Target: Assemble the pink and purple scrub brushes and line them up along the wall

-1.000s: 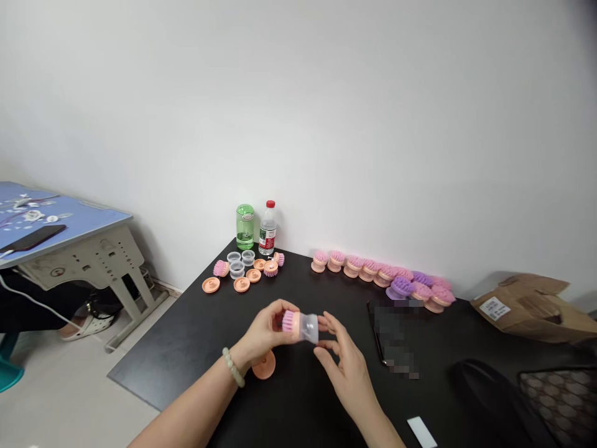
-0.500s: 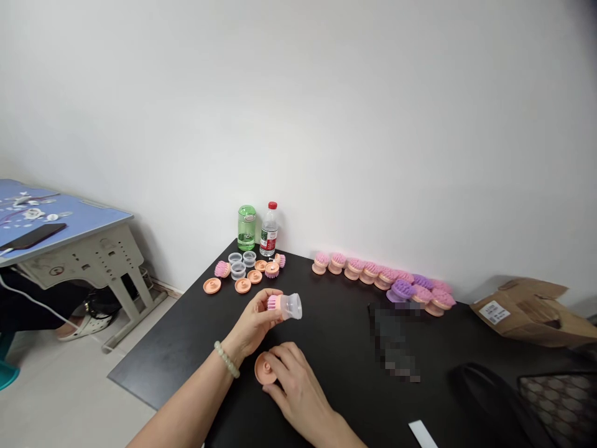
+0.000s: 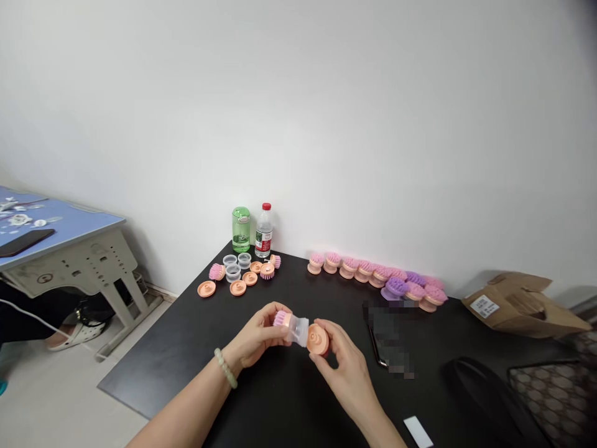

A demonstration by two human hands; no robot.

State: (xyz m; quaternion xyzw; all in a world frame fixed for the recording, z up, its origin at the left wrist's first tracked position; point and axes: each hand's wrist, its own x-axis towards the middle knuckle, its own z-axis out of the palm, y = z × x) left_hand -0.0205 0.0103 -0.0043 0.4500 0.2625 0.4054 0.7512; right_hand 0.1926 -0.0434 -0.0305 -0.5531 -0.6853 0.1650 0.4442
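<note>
Over the black table, my left hand (image 3: 259, 336) is closed around a pink-bristled brush head (image 3: 282, 319) with a clear plastic cup (image 3: 298, 331) on its end. The cup's open end points to the right. My right hand (image 3: 342, 361) grips an orange round cap (image 3: 318, 340) by its rim, the inner side turned towards the cup. Cap and cup are very close; I cannot tell whether they touch. At the back left lie more orange caps (image 3: 237, 287), clear cups (image 3: 232, 272) and pink brush heads (image 3: 217, 272).
A green bottle (image 3: 241, 230) and a red-capped water bottle (image 3: 263, 231) stand by the wall. Whole pink brushes (image 3: 349, 268) and purple ones (image 3: 397, 288) form a row. At right are a paper bag (image 3: 522, 308), a dark patterned bag (image 3: 550, 392) and a white strip (image 3: 418, 432).
My right hand has lifted the orange cap off the table and brought it up and right, against or near the cup's open end. My left hand has moved slightly down and right.
</note>
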